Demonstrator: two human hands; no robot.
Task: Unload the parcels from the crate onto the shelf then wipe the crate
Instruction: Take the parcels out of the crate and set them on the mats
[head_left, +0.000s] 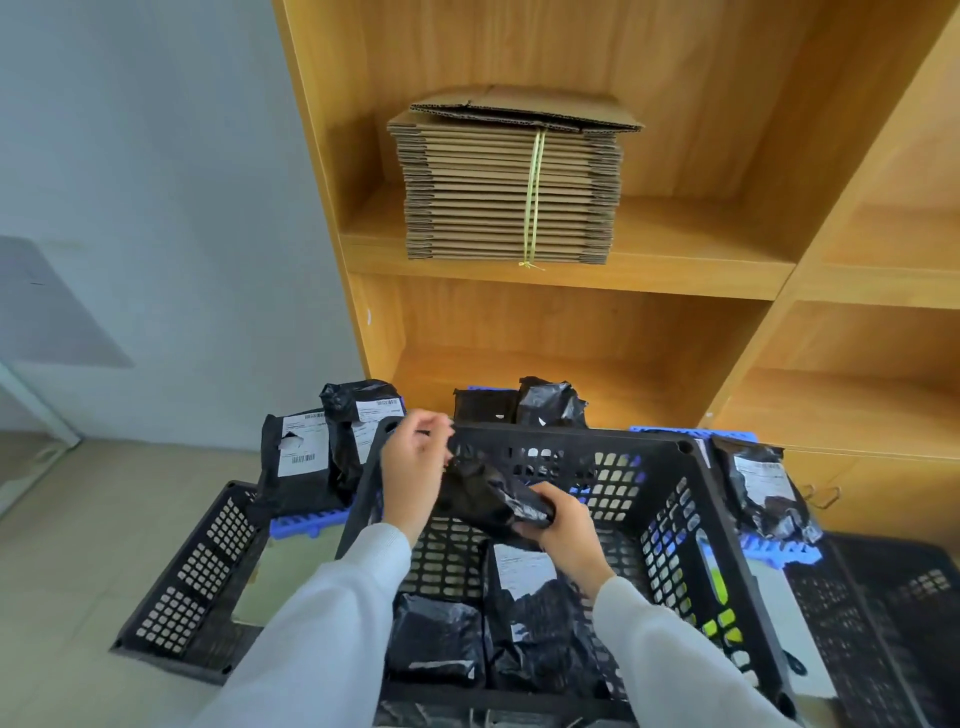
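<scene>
A black slatted crate (711, 499) stands in front of me with black plastic parcels (436, 639) lying at its bottom, one showing a white label. My right hand (566, 530) grips one black parcel (488, 493) lifted above the crate's floor. My left hand (413, 467) is at the parcel's far left end with fingers loosely curled; whether it holds the wrap is unclear. The wooden shelf (571, 280) rises behind the crate, its lower compartment (597, 384) open behind it.
A tied stack of flat cardboard (509, 192) fills the upper shelf. Several black labelled parcels (301, 462) stand on blue crates (306, 519) left, behind and right of the black crate. Another black crate (192, 577) lies at the left, more at the right (893, 613).
</scene>
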